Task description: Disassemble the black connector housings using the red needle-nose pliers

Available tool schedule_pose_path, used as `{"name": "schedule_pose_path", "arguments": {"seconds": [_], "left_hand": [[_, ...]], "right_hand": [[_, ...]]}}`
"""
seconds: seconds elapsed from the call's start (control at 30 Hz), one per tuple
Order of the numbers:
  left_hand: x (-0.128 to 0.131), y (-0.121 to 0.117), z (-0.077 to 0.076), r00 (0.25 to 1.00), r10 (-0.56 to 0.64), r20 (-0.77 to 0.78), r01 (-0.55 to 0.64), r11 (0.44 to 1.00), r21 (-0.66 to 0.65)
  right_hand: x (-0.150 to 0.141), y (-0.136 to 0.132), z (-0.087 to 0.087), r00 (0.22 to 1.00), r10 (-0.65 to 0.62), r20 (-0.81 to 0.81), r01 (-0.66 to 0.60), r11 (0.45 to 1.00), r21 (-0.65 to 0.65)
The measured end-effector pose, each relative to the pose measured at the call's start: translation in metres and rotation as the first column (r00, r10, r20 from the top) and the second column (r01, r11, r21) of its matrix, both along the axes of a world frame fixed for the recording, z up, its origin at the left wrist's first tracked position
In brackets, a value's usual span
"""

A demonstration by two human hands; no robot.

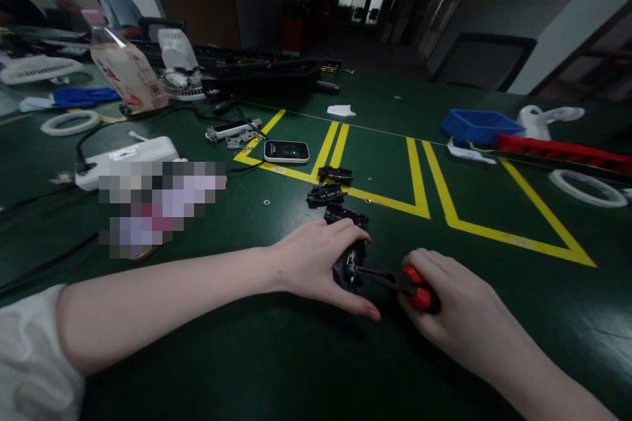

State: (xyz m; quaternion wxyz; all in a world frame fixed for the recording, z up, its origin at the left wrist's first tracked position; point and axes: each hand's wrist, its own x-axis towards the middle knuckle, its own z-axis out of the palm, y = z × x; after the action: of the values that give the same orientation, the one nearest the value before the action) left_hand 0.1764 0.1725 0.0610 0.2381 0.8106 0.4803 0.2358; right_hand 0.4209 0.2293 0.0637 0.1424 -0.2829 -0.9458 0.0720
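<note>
My left hand [320, 263] is closed around a small black plastic part [351, 263], its thumb stretched along the near side. In my right hand [449, 302] is a pair of long-nose pliers [385, 278] with red handles. The tips of the pliers reach the black part, where a small shiny spot shows; what the jaws grip there is too small to tell. Just beyond my left hand lies another black part [345, 214]. Two more similar black pieces, a middle one [326, 195] and a far one [336, 175], lie behind it in a row.
Yellow tape marks areas on the green table [237, 355]. A black-faced device [286, 151], a white power strip [128, 161] with cables and a bottle [131, 72] stand left. On the right are a blue bin [481, 126], a red strip [567, 152] and a tape roll [587, 188]. Someone sits far left.
</note>
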Motion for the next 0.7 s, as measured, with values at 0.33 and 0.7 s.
{"name": "schedule_pose_path", "arguments": {"seconds": [0.33,0.7], "left_hand": [[0.002,0.000,0.001,0.999,0.037,-0.025,-0.037,0.999,-0.013],[-0.002,0.004,0.001,0.999,-0.033,-0.005,0.033,0.998,-0.045]], "right_hand": [[-0.003,0.001,0.004,0.998,-0.048,0.036,0.053,0.988,-0.145],[0.005,0.005,-0.008,0.999,-0.051,-0.008,0.051,0.998,-0.032]]}}
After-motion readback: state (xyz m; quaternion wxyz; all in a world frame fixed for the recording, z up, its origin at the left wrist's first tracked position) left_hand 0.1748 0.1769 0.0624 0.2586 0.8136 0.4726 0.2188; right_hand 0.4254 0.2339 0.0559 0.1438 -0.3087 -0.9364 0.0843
